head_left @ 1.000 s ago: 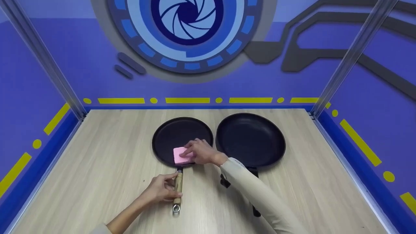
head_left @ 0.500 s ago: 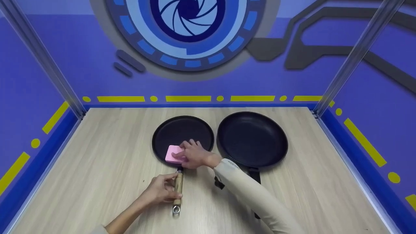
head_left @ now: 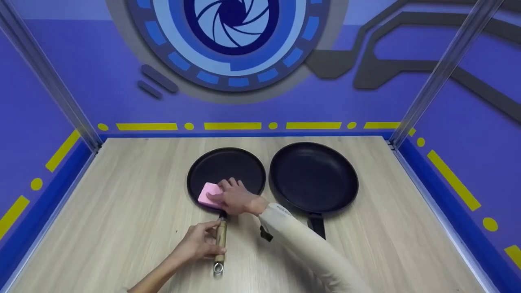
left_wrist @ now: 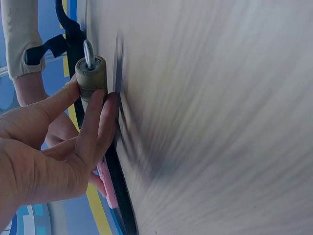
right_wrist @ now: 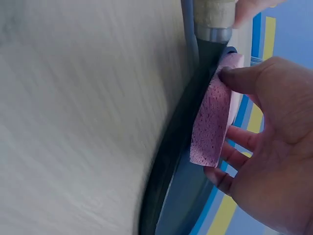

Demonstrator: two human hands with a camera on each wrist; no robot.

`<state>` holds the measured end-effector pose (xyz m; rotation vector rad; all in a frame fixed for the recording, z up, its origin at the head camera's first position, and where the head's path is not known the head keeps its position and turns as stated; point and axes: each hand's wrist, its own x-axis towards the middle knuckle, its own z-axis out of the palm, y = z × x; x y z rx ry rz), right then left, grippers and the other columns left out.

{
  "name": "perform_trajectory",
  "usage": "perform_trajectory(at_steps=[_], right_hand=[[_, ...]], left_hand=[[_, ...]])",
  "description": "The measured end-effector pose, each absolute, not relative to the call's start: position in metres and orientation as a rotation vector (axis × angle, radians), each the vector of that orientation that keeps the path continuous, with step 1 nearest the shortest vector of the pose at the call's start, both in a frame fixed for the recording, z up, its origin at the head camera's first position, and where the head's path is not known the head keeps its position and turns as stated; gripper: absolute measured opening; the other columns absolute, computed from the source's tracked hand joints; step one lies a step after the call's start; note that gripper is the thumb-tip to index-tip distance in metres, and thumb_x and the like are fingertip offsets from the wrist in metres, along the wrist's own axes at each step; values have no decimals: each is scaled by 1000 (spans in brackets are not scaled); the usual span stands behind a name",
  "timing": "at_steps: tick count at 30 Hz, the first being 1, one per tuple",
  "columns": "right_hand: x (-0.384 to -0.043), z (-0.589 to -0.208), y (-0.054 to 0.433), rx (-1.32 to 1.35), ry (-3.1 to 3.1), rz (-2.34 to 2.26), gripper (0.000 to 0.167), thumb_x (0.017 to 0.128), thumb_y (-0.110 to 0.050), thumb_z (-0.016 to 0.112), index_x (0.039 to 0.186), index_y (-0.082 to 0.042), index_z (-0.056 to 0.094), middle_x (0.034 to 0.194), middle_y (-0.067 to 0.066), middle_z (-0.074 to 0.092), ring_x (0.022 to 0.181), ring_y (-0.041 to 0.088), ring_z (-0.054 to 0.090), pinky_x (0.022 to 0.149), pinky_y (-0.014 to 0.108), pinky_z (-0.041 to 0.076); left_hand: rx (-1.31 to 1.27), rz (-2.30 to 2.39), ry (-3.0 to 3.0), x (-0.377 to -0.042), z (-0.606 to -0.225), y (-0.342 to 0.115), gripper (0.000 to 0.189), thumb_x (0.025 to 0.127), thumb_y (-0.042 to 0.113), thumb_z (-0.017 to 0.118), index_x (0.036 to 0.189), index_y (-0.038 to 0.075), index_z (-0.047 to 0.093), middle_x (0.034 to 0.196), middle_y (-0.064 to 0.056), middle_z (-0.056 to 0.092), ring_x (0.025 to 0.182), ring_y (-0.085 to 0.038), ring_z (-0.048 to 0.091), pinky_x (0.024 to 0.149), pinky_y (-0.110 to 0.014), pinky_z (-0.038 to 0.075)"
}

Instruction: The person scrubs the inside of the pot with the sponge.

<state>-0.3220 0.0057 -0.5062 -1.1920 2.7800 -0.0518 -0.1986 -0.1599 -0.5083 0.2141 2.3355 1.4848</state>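
Note:
My left hand (head_left: 198,243) grips the wooden handle (head_left: 220,241) of a shallow black frying pan (head_left: 226,169), thumb on one side and fingers on the other. A metal hanging ring (left_wrist: 89,54) sticks out of the handle's end in the left wrist view. With its fingers and thumb, my right hand (head_left: 236,198) holds a pink sponge (head_left: 208,194) against the pan's lower left part, near the rim. The right wrist view shows the sponge's porous edge tilted over the pan's rim.
A larger, deeper black frying pan (head_left: 313,177) stands to the right, its black handle (head_left: 316,226) partly hidden by my right sleeve (head_left: 301,240). Both pans lie on a light wooden table (head_left: 134,195). Blue walls (head_left: 244,110) enclose the back and sides.
My right hand has slid the sponge leftward across the pan's near part to its lower left. The left hand keeps its hold on the handle.

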Motion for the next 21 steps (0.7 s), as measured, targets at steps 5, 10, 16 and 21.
perform_trajectory(at_steps=[5, 10, 16, 21], right_hand=[[-326, -512, -7, -1205, 2847, -1, 46, 106, -34, 52, 151, -40, 47, 143, 13, 51, 124, 31, 48, 104, 45, 51], [-335, -513, -20, -1197, 2895, 43, 45, 105, -36, 53, 150, -39, 49, 137, 14, 54, 119, 31, 51, 100, 42, 54], [-347, -511, -36, -1111, 2927, 83, 46, 103, -36, 55, 149, -41, 50, 131, 13, 56, 116, 30, 51, 96, 39, 55], [-359, -510, -43, -1050, 2964, 83, 46, 102, -34, 56, 147, -43, 51, 133, 10, 57, 119, 28, 51, 99, 40, 53]], left_hand=[[224, 1449, 2373, -199, -508, -162, 80, 71, -4, 90, 141, -7, 53, 102, -15, 69, 76, -16, 67, 60, -31, 65], [266, 1426, 2398, -202, -509, -163, 69, 70, -4, 90, 130, -2, 55, 93, -12, 68, 73, -15, 64, 59, -30, 64], [294, 1400, 2386, -204, -507, -163, 67, 69, -4, 90, 123, 2, 50, 86, -11, 68, 69, -14, 62, 62, -29, 60], [281, 1396, 2361, -204, -505, -163, 69, 71, -3, 90, 125, 5, 49, 88, -11, 68, 71, -15, 62, 61, -29, 59]])
